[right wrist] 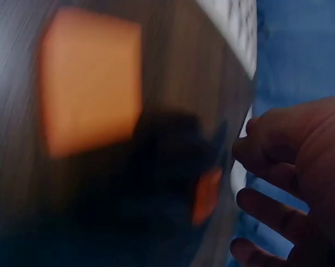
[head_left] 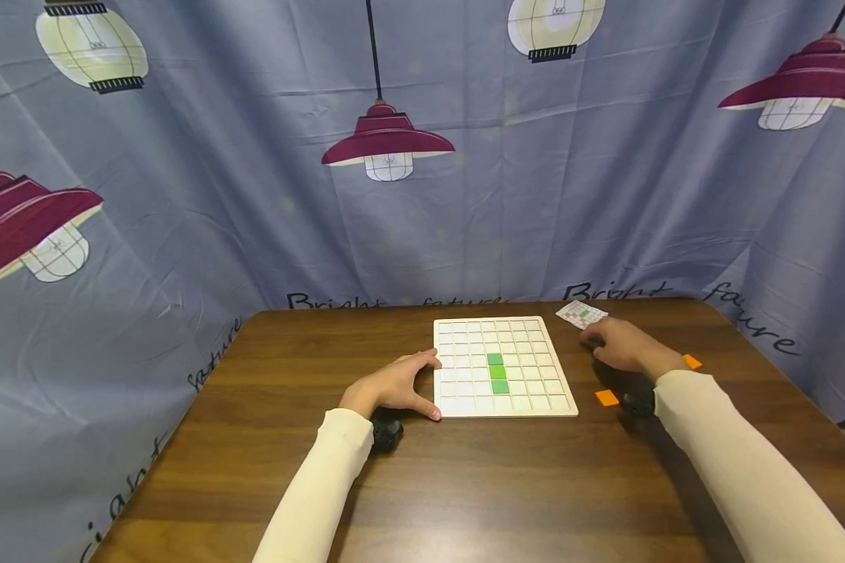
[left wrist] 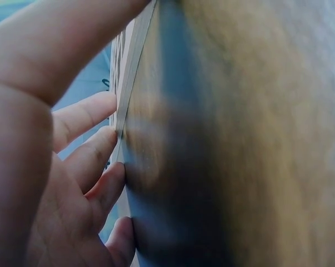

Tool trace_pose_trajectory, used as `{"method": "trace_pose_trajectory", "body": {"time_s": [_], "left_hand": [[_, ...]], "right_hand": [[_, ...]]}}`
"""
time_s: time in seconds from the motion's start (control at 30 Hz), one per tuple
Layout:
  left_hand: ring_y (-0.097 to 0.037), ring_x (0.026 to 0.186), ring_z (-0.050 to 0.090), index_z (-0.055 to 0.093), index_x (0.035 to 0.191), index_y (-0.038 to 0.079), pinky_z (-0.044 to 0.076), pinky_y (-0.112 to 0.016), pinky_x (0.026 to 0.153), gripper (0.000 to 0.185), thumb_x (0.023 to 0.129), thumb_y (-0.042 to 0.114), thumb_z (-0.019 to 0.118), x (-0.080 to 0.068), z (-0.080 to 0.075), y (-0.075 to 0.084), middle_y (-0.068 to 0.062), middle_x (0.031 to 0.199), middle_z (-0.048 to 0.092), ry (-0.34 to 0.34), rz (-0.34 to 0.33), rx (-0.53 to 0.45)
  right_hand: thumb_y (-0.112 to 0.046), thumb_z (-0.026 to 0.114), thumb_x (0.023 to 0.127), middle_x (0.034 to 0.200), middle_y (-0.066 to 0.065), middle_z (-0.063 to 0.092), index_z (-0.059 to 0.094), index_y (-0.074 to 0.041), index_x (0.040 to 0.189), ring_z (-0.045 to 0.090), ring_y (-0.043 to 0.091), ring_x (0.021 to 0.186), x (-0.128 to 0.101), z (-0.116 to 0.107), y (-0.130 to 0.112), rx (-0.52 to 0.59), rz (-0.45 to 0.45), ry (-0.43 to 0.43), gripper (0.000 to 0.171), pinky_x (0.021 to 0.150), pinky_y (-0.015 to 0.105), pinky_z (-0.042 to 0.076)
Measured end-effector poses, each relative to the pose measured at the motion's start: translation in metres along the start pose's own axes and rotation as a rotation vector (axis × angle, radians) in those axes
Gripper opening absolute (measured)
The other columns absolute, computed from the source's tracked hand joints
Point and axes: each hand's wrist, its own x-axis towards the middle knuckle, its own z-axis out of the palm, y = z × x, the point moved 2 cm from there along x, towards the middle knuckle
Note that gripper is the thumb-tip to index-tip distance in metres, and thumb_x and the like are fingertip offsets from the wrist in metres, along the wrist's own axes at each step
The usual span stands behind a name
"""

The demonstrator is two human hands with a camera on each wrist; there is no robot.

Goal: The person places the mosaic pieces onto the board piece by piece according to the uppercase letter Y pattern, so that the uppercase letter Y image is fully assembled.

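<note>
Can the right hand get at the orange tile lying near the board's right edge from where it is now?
Probably yes. The right hand hovers just above the table, and the orange tile lies in the open beside its wrist, apart from the board, with bare wood between them.

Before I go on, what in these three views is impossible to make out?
- Printed pattern on the small card: too small in the head view, blurred in the right wrist view.
- Right hand fingertips: hidden under the hand itself in the head view, so any tile beneath cannot be told.
- Grid board surface: left wrist view shows only its edge, past the left hand.
</note>
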Motion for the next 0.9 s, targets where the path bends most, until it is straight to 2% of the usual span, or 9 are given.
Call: {"method": "trace_pose_trajectory", "body": {"time_s": [0.07, 0.17, 0.4, 0.7, 0.9], "left_hand": [[-0.017, 0.141, 0.019, 0.043, 0.129, 0.025, 0.023, -0.04, 0.113, 0.087, 0.057, 0.058, 0.078, 0.001, -0.001, 0.001, 0.005, 0.153, 0.019, 0.005, 0.005, 0.003], [-0.017, 0.141, 0.018, 0.042, 0.13, 0.025, 0.023, -0.04, 0.113, 0.087, 0.057, 0.059, 0.077, 0.001, -0.001, 0.001, 0.005, 0.154, 0.018, -0.004, 0.004, 0.006], [-0.017, 0.141, 0.018, 0.042, 0.129, 0.025, 0.023, -0.041, 0.112, 0.085, 0.058, 0.056, 0.078, 0.0, -0.001, 0.002, 0.005, 0.154, 0.017, -0.01, -0.001, 0.001], [-0.018, 0.141, 0.016, 0.041, 0.131, 0.024, 0.023, -0.042, 0.113, 0.087, 0.059, 0.057, 0.077, -0.002, 0.0, 0.002, 0.005, 0.154, 0.017, -0.014, -0.005, 0.006], [-0.017, 0.141, 0.016, 0.04, 0.132, 0.024, 0.022, -0.042, 0.113, 0.088, 0.059, 0.056, 0.077, -0.003, 0.0, 0.002, 0.006, 0.154, 0.016, -0.01, -0.008, 0.007]], "right_hand": [[-0.003, 0.057, 0.077, 0.107, 0.018, 0.061, 0.064, -0.002, 0.109, 0.055, 0.034, 0.099, -0.01, -0.002, 0.014, -0.014, 0.03, -0.015, 0.033, 0.083, 0.048, 0.045], [-0.005, 0.061, 0.075, 0.103, 0.016, 0.06, 0.064, -0.002, 0.107, 0.055, 0.028, 0.091, -0.02, -0.001, 0.026, -0.022, 0.025, -0.019, 0.032, 0.078, 0.044, 0.045], [-0.007, 0.064, 0.074, 0.094, 0.011, 0.06, 0.065, -0.002, 0.102, 0.054, 0.022, 0.082, -0.029, 0.003, 0.035, -0.055, -0.009, 0.038, 0.029, 0.074, 0.04, 0.043], [-0.011, 0.061, 0.08, 0.09, 0.009, 0.06, 0.065, -0.004, 0.097, 0.055, 0.021, 0.08, -0.021, 0.008, 0.028, -0.124, -0.029, 0.089, 0.019, 0.073, 0.042, 0.046], [-0.017, 0.059, 0.085, 0.093, 0.006, 0.06, 0.066, -0.008, 0.096, 0.054, 0.018, 0.08, 0.004, 0.011, 0.002, -0.118, -0.066, 0.137, 0.016, 0.072, 0.038, 0.045]]}}
